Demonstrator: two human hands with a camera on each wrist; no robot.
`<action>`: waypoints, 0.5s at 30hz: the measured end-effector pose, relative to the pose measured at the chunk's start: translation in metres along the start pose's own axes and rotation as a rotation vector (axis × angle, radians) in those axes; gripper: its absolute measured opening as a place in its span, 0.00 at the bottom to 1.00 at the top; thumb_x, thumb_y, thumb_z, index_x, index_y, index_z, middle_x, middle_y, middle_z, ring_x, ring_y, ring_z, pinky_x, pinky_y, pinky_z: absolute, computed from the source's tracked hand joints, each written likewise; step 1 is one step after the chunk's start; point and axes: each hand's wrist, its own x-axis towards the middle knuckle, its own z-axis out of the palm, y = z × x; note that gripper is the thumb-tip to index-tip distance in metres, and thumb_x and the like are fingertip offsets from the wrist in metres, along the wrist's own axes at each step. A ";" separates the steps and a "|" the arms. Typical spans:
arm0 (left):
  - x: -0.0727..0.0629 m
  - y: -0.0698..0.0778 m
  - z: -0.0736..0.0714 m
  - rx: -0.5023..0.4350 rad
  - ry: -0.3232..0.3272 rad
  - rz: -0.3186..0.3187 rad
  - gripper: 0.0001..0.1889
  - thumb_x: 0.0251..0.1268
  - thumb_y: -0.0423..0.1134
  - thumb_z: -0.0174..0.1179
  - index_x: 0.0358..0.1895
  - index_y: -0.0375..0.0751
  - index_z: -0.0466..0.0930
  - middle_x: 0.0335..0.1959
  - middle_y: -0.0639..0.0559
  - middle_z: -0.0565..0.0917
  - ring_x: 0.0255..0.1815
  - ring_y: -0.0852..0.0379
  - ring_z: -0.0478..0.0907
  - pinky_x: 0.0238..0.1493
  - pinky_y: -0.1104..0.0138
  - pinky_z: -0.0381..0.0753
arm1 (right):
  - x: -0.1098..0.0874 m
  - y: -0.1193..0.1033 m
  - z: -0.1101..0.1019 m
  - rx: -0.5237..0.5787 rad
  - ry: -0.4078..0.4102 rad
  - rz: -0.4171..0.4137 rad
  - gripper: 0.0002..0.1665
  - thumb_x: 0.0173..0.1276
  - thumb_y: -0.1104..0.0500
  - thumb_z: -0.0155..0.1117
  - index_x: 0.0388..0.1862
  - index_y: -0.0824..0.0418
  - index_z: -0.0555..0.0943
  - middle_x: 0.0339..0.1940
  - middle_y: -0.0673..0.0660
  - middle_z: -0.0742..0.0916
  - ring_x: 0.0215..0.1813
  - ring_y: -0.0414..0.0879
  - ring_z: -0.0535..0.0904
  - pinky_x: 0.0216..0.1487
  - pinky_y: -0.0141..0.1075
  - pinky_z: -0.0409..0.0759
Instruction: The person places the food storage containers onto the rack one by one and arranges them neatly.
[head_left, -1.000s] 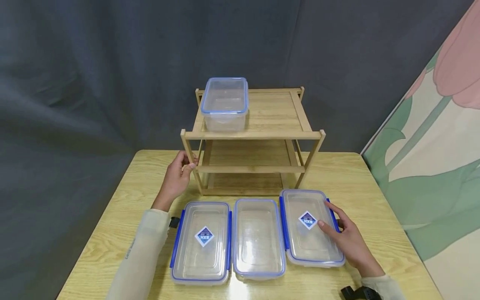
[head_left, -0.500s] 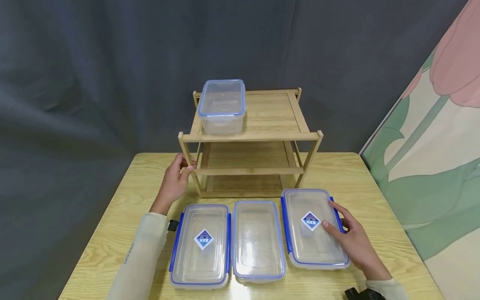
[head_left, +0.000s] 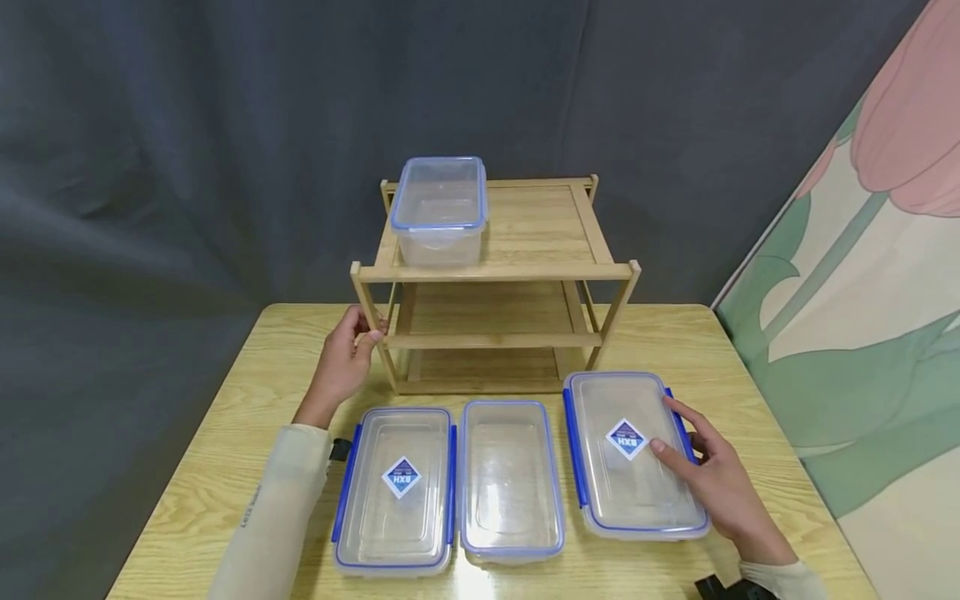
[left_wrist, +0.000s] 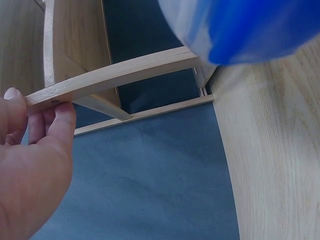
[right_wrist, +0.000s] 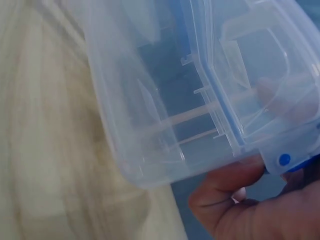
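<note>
A three-tier wooden shelf (head_left: pixel 536 221) stands at the back of the table, and my left hand (head_left: pixel 341 362) grips its left front leg (left_wrist: pixel 125 72) between thumb and fingers. My right hand (head_left: pixel 716 479) holds a clear food container (head_left: pixel 630 496) with blue side clips by its right side. The thumb lies on its lid near a blue diamond label, and in the right wrist view a curled finger (right_wrist: pixel 230 177) sits below the clip. This container looks slightly tilted, its far end close to the shelf's right front foot.
Left of the held container, a clear lidded container (head_left: pixel 510 479) and another with blue clips (head_left: pixel 390 525) lie side by side on the table (head_left: pixel 202 467). A deeper container (head_left: pixel 438 200) sits on the shelf's top left. Behind hangs a dark curtain (head_left: pixel 225 150).
The right hand and its container have shifted right, widening the gap to the middle container. The left hand stays on the shelf leg. The whole head view has drifted slightly.
</note>
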 end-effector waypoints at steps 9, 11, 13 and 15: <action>0.000 -0.001 -0.001 0.007 0.003 -0.004 0.12 0.85 0.33 0.51 0.62 0.32 0.72 0.56 0.36 0.84 0.61 0.39 0.81 0.57 0.41 0.84 | -0.006 -0.024 -0.012 0.012 -0.001 -0.048 0.42 0.80 0.54 0.65 0.87 0.45 0.59 0.49 0.58 0.80 0.39 0.43 0.84 0.33 0.42 0.91; 0.000 -0.001 -0.001 0.005 0.003 -0.002 0.11 0.85 0.33 0.51 0.61 0.33 0.72 0.56 0.36 0.84 0.61 0.39 0.81 0.58 0.40 0.84 | -0.008 -0.028 -0.014 0.026 -0.010 -0.054 0.42 0.81 0.55 0.65 0.87 0.44 0.59 0.50 0.55 0.81 0.40 0.43 0.84 0.34 0.43 0.91; 0.000 -0.001 -0.001 0.004 0.001 0.004 0.11 0.85 0.33 0.51 0.61 0.33 0.72 0.56 0.35 0.83 0.62 0.38 0.81 0.59 0.40 0.84 | -0.009 -0.032 -0.016 0.043 -0.018 -0.065 0.42 0.81 0.57 0.65 0.87 0.44 0.59 0.50 0.50 0.81 0.41 0.43 0.85 0.34 0.43 0.91; 0.000 0.000 -0.001 0.000 0.000 0.008 0.11 0.85 0.33 0.51 0.61 0.33 0.72 0.56 0.35 0.83 0.63 0.38 0.81 0.59 0.40 0.84 | -0.010 -0.036 -0.017 0.056 -0.022 -0.082 0.42 0.80 0.58 0.64 0.87 0.44 0.59 0.50 0.46 0.81 0.41 0.43 0.85 0.34 0.44 0.91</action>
